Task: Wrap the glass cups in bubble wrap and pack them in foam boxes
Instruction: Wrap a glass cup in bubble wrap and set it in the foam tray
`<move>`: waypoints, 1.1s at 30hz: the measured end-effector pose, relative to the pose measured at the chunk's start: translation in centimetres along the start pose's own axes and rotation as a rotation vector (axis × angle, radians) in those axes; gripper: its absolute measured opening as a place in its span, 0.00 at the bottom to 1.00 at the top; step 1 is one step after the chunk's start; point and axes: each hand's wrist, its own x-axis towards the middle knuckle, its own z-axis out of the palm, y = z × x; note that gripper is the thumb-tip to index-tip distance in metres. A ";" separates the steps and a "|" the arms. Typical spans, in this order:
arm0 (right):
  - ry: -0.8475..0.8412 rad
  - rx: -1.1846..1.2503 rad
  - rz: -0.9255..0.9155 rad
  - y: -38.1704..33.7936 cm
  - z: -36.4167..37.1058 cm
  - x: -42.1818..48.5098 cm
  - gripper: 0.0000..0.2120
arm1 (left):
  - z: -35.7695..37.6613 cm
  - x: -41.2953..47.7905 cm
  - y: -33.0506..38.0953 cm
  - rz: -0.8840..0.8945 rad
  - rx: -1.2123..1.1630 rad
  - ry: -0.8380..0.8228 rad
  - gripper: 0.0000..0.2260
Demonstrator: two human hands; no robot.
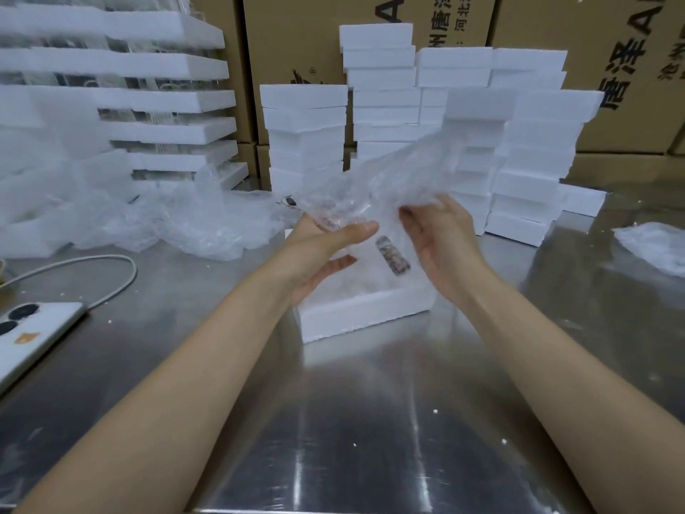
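Both arms reach out over the surface (370, 402). The left grip (326, 250) is palm up and pinches one sheet of bubble wrap (389, 179) between thumb and fingers. The right grip (441, 239) curls its fingers on the same sheet. The wrap is clear and crinkly. The glass cup inside is too blurry to make out. It all hangs just above one open foam box (363, 313). One phone (33, 332) lies on the left.

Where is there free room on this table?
Bare table in front of the foam box, and right of it up to the loose wrap. Crowded: phone and cable left, bubble wrap heap and foam stacks behind.
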 end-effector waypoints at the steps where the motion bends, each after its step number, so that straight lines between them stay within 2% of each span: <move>1: -0.056 -0.125 -0.016 0.2 0.4 -0.4 0.11 | 0.1 -0.1 0.0 0.012 0.050 -0.004 0.29; 3: -0.175 -0.305 0.004 0.5 1.1 -1.1 0.11 | 0.4 -0.3 0.1 0.038 0.105 -0.003 0.24; 6: -0.276 -0.271 0.065 0.8 1.1 -1.5 0.20 | 0.7 -0.3 0.3 0.067 0.106 0.032 0.26; 8: -0.215 -0.283 0.094 0.4 1.4 -1.4 0.22 | 0.9 -0.2 0.4 0.080 0.111 0.057 0.28; 10: -0.146 -0.301 0.094 0.4 1.5 -1.2 0.16 | 0.9 -0.3 0.4 0.084 0.137 0.058 0.30; 13: -0.014 -0.176 0.083 0.4 1.4 -1.1 0.04 | 1.0 -0.4 0.3 0.076 0.175 0.035 0.34; 15: 0.085 -0.233 0.015 0.4 1.0 -0.9 0.10 | 1.0 -0.4 0.3 0.061 0.189 -0.020 0.34; 18: 0.064 -0.283 0.009 0.3 0.6 -0.8 0.19 | 0.7 -0.4 0.5 0.015 0.172 -0.193 0.28; 19: 0.034 -0.282 0.025 0.3 0.6 -0.9 0.20 | 0.4 -0.4 0.6 -0.003 0.161 -0.237 0.26; 21: 0.046 -0.388 -0.025 0.5 0.6 -0.9 0.14 | -0.1 -0.4 0.6 -0.042 0.173 -0.267 0.26; 22: 0.076 -0.455 -0.061 0.6 0.7 -1.0 0.11 | -0.3 -0.4 0.6 -0.056 0.182 -0.250 0.28; 24: 0.094 -0.493 -0.059 0.8 0.9 -1.3 0.12 | -0.6 -0.3 0.4 -0.063 0.162 -0.179 0.32; 27: -0.003 -0.515 -0.052 0.5 0.9 -1.3 0.08 | -0.4 -0.1 0.4 -0.054 0.086 -0.030 0.35; 30: -0.111 -0.350 0.006 0.1 1.1 -1.1 0.09 | -0.3 0.0 0.4 -0.022 0.083 0.130 0.32; 33: -0.095 -0.324 0.009 0.6 1.4 -1.0 0.09 | -0.5 0.0 0.5 -0.001 0.110 0.208 0.29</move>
